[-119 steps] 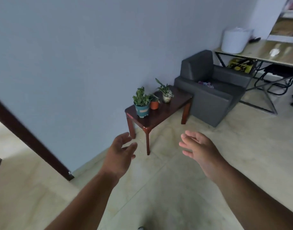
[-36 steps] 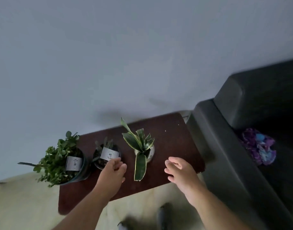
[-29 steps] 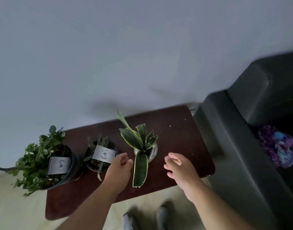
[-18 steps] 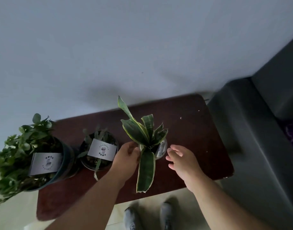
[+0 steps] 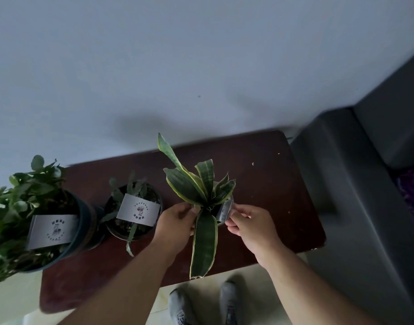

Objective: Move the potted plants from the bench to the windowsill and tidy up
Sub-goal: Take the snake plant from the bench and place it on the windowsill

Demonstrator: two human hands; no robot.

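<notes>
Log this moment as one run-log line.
stage: first pickup | left hand: grips snake plant pot | right hand: grips pot | bench: three pots on it

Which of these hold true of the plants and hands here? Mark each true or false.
1. Three potted plants stand on the bench. True.
2. Both hands are at the snake plant. True: the left hand and the right hand are on either side of its pot.
3. The small middle plant has no label. False: a white card sits in it.
4. The bushy plant is nearest the armchair. False: it is at the far end from it.
5. The person is barefoot. False: grey shoes show.
</notes>
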